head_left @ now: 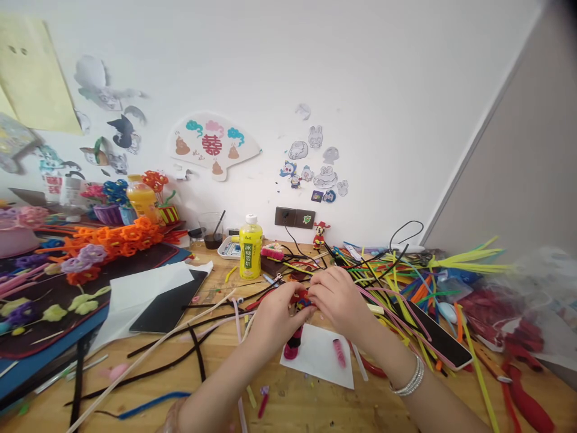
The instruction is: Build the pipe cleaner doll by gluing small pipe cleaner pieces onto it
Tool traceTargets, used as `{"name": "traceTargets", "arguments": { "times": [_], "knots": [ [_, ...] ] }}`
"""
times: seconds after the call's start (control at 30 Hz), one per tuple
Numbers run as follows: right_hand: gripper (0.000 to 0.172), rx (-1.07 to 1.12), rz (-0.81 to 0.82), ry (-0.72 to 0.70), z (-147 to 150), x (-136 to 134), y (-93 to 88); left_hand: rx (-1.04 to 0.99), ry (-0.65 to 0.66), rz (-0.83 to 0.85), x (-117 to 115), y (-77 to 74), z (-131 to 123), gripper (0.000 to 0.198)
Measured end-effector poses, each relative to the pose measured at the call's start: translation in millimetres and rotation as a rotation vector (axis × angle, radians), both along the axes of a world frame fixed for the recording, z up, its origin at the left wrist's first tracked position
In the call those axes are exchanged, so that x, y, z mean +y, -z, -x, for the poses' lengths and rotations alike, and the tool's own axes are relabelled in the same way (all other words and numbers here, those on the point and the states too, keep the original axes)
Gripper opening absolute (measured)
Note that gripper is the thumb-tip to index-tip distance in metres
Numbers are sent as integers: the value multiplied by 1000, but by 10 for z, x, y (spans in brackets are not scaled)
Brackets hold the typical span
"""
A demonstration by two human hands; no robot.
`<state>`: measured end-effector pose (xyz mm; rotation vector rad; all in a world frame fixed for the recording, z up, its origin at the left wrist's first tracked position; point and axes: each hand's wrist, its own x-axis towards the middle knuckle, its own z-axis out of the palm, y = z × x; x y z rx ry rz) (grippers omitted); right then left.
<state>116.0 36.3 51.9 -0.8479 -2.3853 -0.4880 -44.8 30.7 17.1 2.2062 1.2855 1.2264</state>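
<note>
My left hand [274, 316] and my right hand [340, 297] meet over the middle of the wooden desk [315, 403], fingers pinched together on a small pipe-cleaner figure [297, 328] of red, blue, black and pink. The figure's pink foot rests on a white paper sheet [322, 364]. A short pink pipe-cleaner piece [339, 353] lies on that sheet just right of the figure. A silver bracelet [408, 379] circles my right wrist.
A yellow drink bottle [250, 246] stands behind my hands. Loose pipe cleaners [406, 282] pile up at the right around a phone [435, 337]. Pipe-cleaner flowers [112, 237] and a black tablet [169, 307] lie at the left. Red pliers [525, 397] sit near the right edge.
</note>
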Motion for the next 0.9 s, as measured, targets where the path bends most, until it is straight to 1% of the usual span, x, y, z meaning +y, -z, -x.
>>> {"name": "traceTargets", "arguments": {
  "times": [0.17,0.33,0.43,0.53,0.63,0.7,0.8,0.9],
  "knots": [
    [17,-65,-39,-33,1,16,-31,-3,2,-6,14,16,-8,22],
    [16,-123,-54,-34,25,11,-64,6,-1,2,26,30,-11,22],
    [15,-117,-46,-46,23,9,-81,21,-13,7,30,29,-7,21],
    [16,33,10,-37,-32,10,-102,21,-31,10,36,33,-1,23],
    [14,243,73,19,-138,16,-100,1,-36,24,44,47,10,28],
    [15,330,112,62,-216,19,-63,-21,-33,34,53,54,19,28],
    [18,412,194,144,-313,10,61,-51,-23,60,70,48,37,24],
    [21,509,301,217,-350,-16,241,-90,-16,92,84,25,50,22]
  ]
}}
